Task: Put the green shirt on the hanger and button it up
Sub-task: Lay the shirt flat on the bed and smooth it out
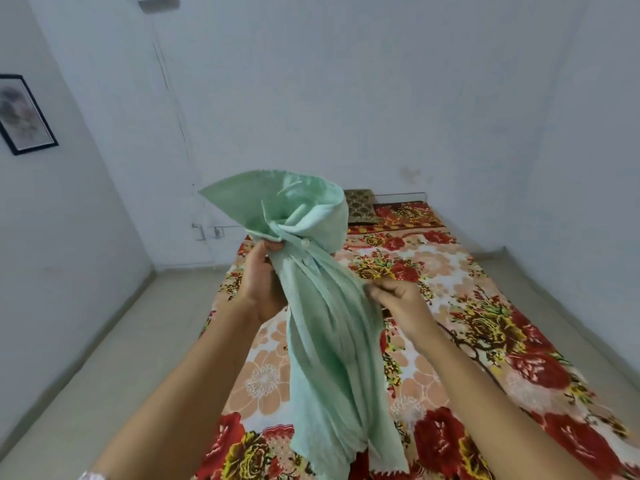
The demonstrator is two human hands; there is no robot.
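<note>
Both of my hands are up in front of me over the bed [519, 341], and I go from left to right. A framed picture [26, 114] hangs on the left wall, well apart from the work. My left hand [261, 289] is closed around the gathered neck of the green shirt [325, 341], just under the collar, which flares open above my fist; one pale button [305, 243] shows beside my fingers. From that grip the cloth hangs bunched and twisted down toward the near edge of the bed. My right hand [398, 299] pinches a fold on the shirt's right side, thumb against fingers, closed on fabric only. A patterned pillow [360, 206] lies at the far end of the bed behind the collar.

No hanger shows anywhere I can see, so I judge this as the opening step: sorting the shirt out. Next, I think, I need to shake the body loose, find the shoulders and open the front, then bring a hanger to the neck.
</note>
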